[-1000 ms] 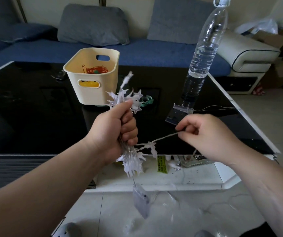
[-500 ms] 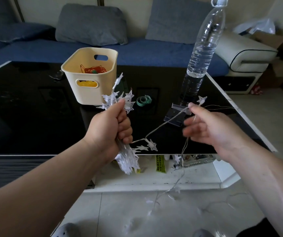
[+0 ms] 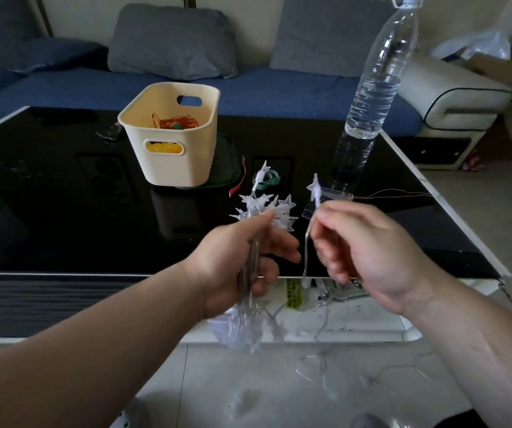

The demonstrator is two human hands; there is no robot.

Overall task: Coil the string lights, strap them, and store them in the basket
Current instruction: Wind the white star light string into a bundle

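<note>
My left hand (image 3: 236,264) grips a bundle of white star string lights (image 3: 267,208); stars stick out above the fist and more hang blurred below it. My right hand (image 3: 362,245) pinches the wire just under a single star (image 3: 314,188), close to the right of the bundle, with a loop of wire hanging between the two hands. Loose wire trails down to the floor. The cream basket (image 3: 174,162) stands on the black table beyond my left hand, holding an orange wire tangle and something yellow. A green strap (image 3: 268,179) lies on the table just behind the bundle.
A tall clear water bottle (image 3: 372,97) stands on the black glass table (image 3: 63,211) at the right, with a clear battery box (image 3: 332,196) and thin wire beside it. A blue sofa with grey cushions runs behind. A lower white shelf holds small clutter.
My right hand has come in leftward from the right, carrying a star and its wire up next to the bundle. My left hand's lower fingers have loosened.
</note>
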